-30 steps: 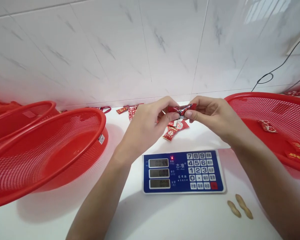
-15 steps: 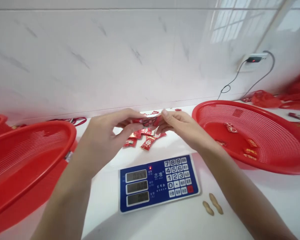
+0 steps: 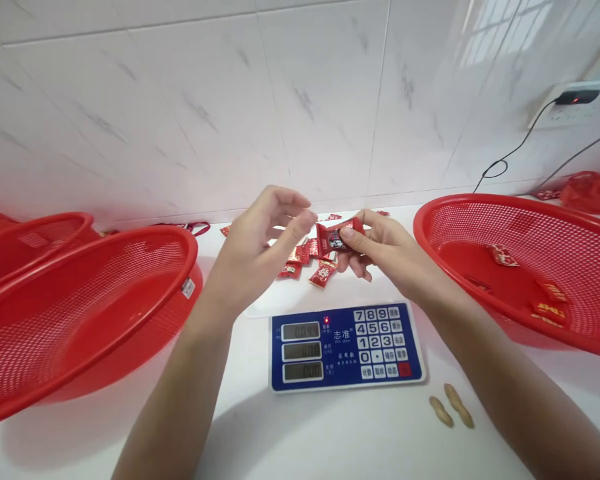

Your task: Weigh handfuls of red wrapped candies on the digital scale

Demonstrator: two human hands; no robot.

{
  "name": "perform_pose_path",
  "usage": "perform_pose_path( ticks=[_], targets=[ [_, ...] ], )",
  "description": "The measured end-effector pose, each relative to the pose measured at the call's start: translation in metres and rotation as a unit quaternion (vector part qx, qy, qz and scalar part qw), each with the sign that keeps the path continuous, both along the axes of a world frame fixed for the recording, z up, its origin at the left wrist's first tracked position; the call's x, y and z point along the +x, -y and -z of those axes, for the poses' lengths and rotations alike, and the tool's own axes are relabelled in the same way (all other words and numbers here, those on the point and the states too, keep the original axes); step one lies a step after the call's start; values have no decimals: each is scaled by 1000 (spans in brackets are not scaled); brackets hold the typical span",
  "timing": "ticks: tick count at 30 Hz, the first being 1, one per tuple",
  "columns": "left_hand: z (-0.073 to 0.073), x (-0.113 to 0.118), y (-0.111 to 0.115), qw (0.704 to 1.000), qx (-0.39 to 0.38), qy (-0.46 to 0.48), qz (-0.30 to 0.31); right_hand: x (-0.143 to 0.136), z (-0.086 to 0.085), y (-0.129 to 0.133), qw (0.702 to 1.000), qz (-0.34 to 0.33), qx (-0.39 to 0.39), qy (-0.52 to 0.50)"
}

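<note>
Between the thumb and fingers of my right hand (image 3: 380, 247) is a red wrapped candy (image 3: 337, 239) with dark printing. My left hand (image 3: 270, 247) hovers just left of it, its fingers apart and holding nothing. Below both hands, several red and gold wrapped candies (image 3: 323, 272) lie on the white pan (image 3: 270, 303) of a digital scale. The scale's blue panel (image 3: 347, 348) faces me, with number keys, three displays and a lit red light. My hands partly hide the pan and the pile.
A red mesh basket (image 3: 193, 257) stands at left, another (image 3: 55, 223) behind it. The red basket (image 3: 423, 223) at right holds a few packets. Two peanuts (image 3: 450, 407) lie right of the scale. A cable (image 3: 523, 143) runs down from a wall socket (image 3: 555, 110).
My left hand has let go of the candy and drawn away to the left, opening its fingers. The candy stays in my right hand. The whole view has shifted leftward.
</note>
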State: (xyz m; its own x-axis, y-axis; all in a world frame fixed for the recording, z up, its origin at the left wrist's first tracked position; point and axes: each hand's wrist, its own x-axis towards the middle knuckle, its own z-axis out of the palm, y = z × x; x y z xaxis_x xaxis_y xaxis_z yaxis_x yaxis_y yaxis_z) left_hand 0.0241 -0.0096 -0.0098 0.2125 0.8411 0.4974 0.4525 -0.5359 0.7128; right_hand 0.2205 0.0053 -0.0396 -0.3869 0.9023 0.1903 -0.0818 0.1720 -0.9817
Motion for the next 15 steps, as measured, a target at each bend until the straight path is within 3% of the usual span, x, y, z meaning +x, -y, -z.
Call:
perform_pose_path(
  ticks=[2, 5, 7, 9, 12, 15],
  targets=[
    [0, 1, 1, 999, -48, -14, 6, -3, -2, 4, 1000, 7, 17, 8],
    [1, 4, 1, 991, -100, -57, 65, -6, -4, 8, 999, -7, 38, -6],
    [0, 3, 1, 990, -97, -46, 87, -4, -6, 8, 999, -17, 45, 3],
    [-1, 0, 0, 995, -68, -43, 55, 5, -10, 6, 997, 11, 64, 47],
    [-2, -6, -2, 996, -11, -76, -52, 37, -17, 4, 962, 172, 137, 163],
    [-3, -13, -4, 990, 2, -93, -105, 92, -12, 2, 872, 328, 132, 338]
  ],
)
